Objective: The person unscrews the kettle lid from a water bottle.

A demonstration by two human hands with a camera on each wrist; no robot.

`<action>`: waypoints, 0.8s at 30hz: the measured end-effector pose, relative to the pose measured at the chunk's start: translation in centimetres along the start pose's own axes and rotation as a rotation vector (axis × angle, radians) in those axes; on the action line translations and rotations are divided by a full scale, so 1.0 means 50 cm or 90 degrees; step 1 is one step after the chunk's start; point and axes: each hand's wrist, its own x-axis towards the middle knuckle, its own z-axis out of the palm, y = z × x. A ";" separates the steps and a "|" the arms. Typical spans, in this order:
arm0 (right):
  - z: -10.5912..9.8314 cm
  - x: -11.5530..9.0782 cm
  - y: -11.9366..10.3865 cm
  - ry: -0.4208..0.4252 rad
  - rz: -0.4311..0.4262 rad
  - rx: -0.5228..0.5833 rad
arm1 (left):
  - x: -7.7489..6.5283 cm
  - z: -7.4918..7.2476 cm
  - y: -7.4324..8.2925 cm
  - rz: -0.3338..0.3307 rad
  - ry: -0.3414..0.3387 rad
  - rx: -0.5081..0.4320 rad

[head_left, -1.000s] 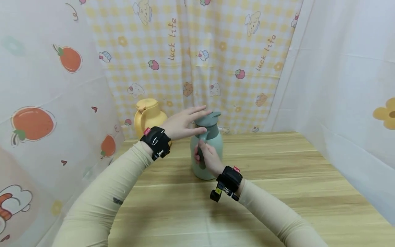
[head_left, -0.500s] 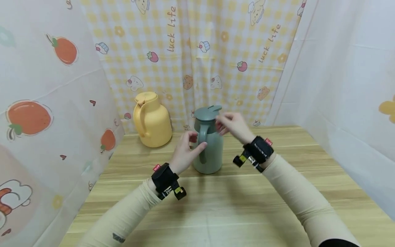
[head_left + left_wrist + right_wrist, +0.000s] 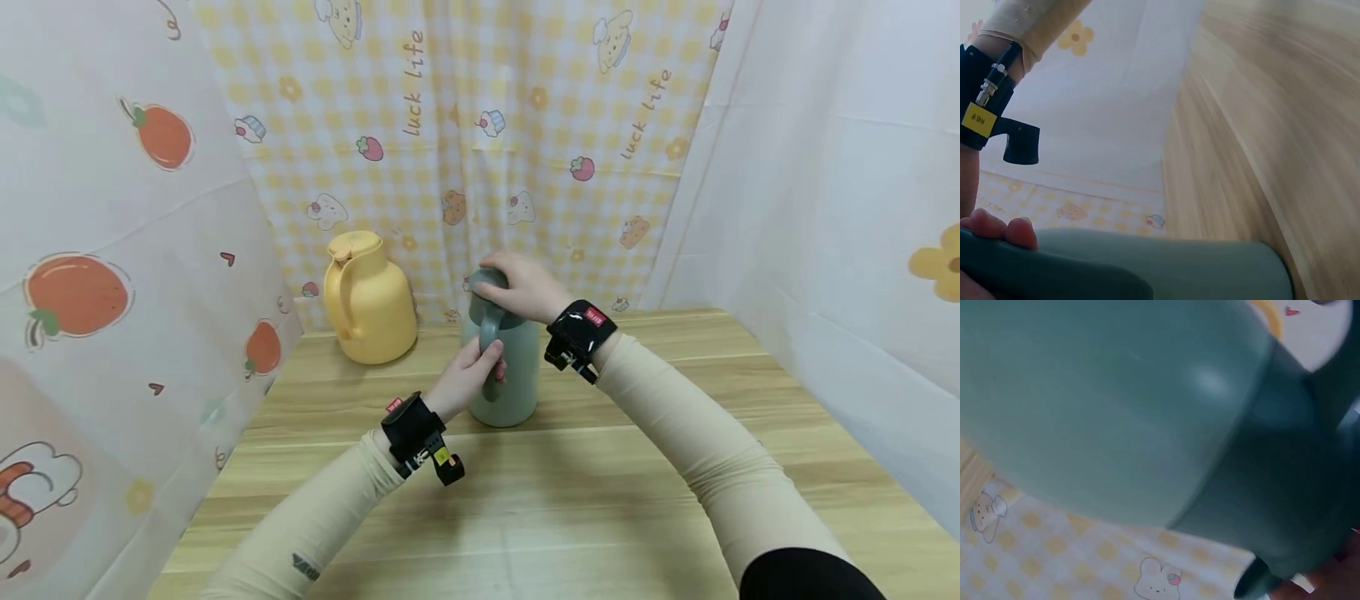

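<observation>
A pale green thermos jug (image 3: 517,379) stands upright on the table, its darker lid (image 3: 483,275) partly covered. My left hand (image 3: 463,379) grips the jug's handle (image 3: 489,329), thumb on the near side. In the left wrist view its fingertips (image 3: 1007,231) wrap over the dark handle (image 3: 1066,278), beside the jug's body (image 3: 1222,269). From the right, my right hand (image 3: 525,287) grips the lid from above, with the thumb across the near side. The right wrist view is filled by the jug's body (image 3: 1104,419) and dark collar (image 3: 1272,469); fingertips (image 3: 1335,581) show at the lower right corner.
A yellow thermos jug (image 3: 378,312) stands on the wooden table (image 3: 637,467), behind and left of the green one. A checked curtain (image 3: 420,183) hangs close behind both jugs. White printed curtains (image 3: 810,200) close off the sides.
My hands have swapped places: the right left the handle for the lid, and the left came down from the lid to the handle. The lid's spout tab, visible earlier, is now hidden.
</observation>
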 end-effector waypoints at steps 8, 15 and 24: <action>0.024 0.016 -0.013 -0.026 -0.009 -0.136 | -0.001 -0.020 -0.002 0.004 -0.035 0.011; 0.032 0.024 -0.008 -0.047 0.006 -0.129 | 0.003 -0.037 -0.015 0.032 -0.080 0.013; 0.028 0.031 0.006 -0.051 -0.041 -0.089 | 0.010 -0.052 -0.021 0.033 -0.118 0.024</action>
